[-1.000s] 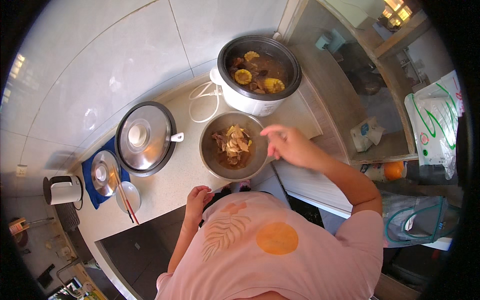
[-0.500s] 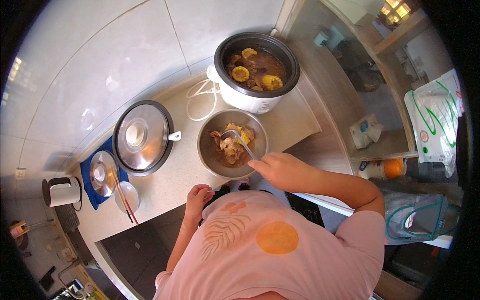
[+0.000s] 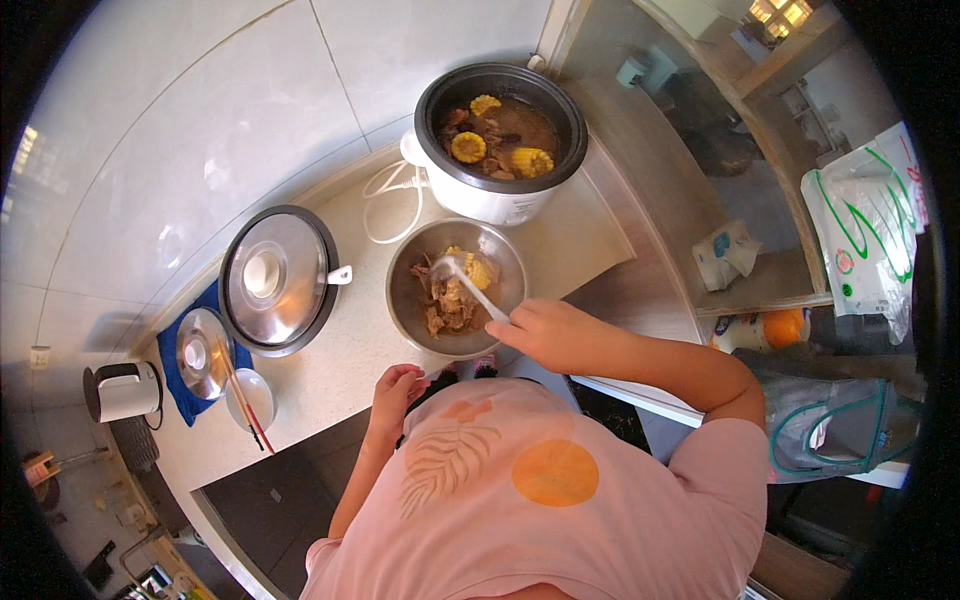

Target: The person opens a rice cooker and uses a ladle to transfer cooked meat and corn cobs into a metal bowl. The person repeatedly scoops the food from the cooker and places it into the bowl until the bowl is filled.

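Note:
My right hand (image 3: 540, 330) is closed around the handle of a metal ladle (image 3: 481, 297), whose head is blurred over the food in a steel bowl (image 3: 402, 310). Cooked meat (image 3: 447, 308) and yellow corn (image 3: 482, 271) lie in that bowl. Behind it stands a white rice cooker (image 3: 480, 204) with its top off, holding brown broth, meat and several corn rounds (image 3: 468, 148). My left hand (image 3: 398, 388) hovers by the counter's front edge, apart from the bowl. Its fingers are curled, and whether anything is between them I cannot make out.
A glass lid (image 3: 275, 285) with a dark rim lies left of the bowl. Farther left are a smaller lid (image 3: 207, 352) on a blue cloth (image 3: 178, 395), a white bowl (image 3: 258, 400) with chopsticks across it, and a kettle (image 3: 125, 390). A power cord (image 3: 372, 215) loops beside the cooker.
The ladle's head has shifted slightly left and up within the steel bowl, and the meat there is more spread out. My left hand stays near the same place.

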`<state>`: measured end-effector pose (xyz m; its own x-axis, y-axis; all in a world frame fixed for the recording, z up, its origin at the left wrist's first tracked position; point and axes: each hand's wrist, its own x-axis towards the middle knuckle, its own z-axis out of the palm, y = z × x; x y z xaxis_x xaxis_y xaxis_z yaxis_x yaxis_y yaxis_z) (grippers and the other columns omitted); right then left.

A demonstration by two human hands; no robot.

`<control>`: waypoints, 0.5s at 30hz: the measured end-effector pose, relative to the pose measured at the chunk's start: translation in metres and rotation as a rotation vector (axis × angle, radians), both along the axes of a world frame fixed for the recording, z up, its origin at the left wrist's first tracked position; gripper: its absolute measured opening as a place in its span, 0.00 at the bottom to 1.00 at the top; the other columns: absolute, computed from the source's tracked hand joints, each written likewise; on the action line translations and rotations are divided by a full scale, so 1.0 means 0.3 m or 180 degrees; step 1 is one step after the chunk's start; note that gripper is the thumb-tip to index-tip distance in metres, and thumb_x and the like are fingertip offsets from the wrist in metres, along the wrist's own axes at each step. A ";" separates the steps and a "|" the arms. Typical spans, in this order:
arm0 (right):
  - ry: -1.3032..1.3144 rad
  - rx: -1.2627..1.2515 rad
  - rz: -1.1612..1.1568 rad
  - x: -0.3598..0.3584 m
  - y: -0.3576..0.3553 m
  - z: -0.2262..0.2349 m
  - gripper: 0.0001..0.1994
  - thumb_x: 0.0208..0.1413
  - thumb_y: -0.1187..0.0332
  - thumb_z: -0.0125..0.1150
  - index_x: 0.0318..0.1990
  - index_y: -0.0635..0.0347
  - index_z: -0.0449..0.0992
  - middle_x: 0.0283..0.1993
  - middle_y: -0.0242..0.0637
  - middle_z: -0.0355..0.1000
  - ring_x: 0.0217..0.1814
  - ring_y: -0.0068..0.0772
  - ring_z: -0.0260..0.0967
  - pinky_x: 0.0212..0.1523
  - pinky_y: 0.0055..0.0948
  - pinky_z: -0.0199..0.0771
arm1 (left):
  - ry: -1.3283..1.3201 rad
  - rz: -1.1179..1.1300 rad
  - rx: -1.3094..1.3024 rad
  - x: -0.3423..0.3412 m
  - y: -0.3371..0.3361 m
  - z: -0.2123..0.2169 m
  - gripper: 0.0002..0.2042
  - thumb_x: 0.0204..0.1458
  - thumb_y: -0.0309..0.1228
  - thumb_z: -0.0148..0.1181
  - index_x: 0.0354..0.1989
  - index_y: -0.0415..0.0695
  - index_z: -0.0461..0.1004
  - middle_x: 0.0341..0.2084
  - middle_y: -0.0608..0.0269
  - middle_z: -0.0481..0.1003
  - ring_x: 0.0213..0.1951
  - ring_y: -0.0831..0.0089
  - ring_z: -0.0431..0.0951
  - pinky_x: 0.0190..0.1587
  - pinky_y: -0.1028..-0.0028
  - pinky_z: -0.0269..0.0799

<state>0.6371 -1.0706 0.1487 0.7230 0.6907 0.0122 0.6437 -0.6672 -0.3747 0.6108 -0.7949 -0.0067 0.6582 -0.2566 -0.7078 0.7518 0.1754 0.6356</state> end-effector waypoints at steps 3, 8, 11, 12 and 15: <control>0.0638 -0.0417 0.0184 -0.008 -0.004 0.050 0.12 0.44 0.71 0.48 0.39 0.62 0.66 0.25 0.43 0.66 0.31 0.42 0.66 0.31 0.36 0.67 | -0.0020 0.0048 -0.0016 0.000 0.005 -0.003 0.07 0.49 0.28 0.47 0.36 0.41 0.66 0.31 0.65 0.70 0.33 0.76 0.72 0.39 0.79 0.67; 0.0351 -0.0230 -0.0073 -0.033 -0.054 0.086 0.11 0.47 0.71 0.47 0.39 0.63 0.66 0.25 0.44 0.67 0.30 0.43 0.67 0.30 0.36 0.67 | 0.0001 0.0074 0.0086 -0.003 0.009 -0.017 0.07 0.49 0.28 0.47 0.36 0.41 0.66 0.31 0.65 0.70 0.33 0.76 0.72 0.38 0.79 0.67; 0.0396 0.0305 -0.0809 -0.019 -0.065 0.083 0.10 0.50 0.71 0.47 0.40 0.63 0.67 0.24 0.42 0.68 0.26 0.39 0.66 0.27 0.30 0.66 | 0.0017 0.0083 0.0040 -0.004 -0.001 -0.017 0.06 0.49 0.27 0.47 0.35 0.41 0.66 0.31 0.65 0.70 0.33 0.75 0.72 0.38 0.79 0.68; 0.0499 0.0542 -0.1131 -0.012 -0.068 0.086 0.10 0.51 0.71 0.47 0.41 0.64 0.67 0.24 0.40 0.68 0.24 0.36 0.66 0.26 0.27 0.66 | 0.0012 0.0101 -0.0007 -0.011 -0.004 -0.021 0.06 0.49 0.27 0.47 0.35 0.41 0.66 0.31 0.65 0.70 0.33 0.75 0.72 0.38 0.79 0.68; 0.2258 0.2655 -0.2571 0.043 -0.094 0.145 0.12 0.55 0.69 0.42 0.41 0.65 0.67 0.23 0.39 0.69 0.21 0.29 0.65 0.24 0.23 0.65 | 0.0001 0.0121 -0.0034 -0.004 -0.006 -0.021 0.06 0.49 0.27 0.47 0.35 0.41 0.66 0.31 0.64 0.70 0.33 0.75 0.72 0.38 0.79 0.68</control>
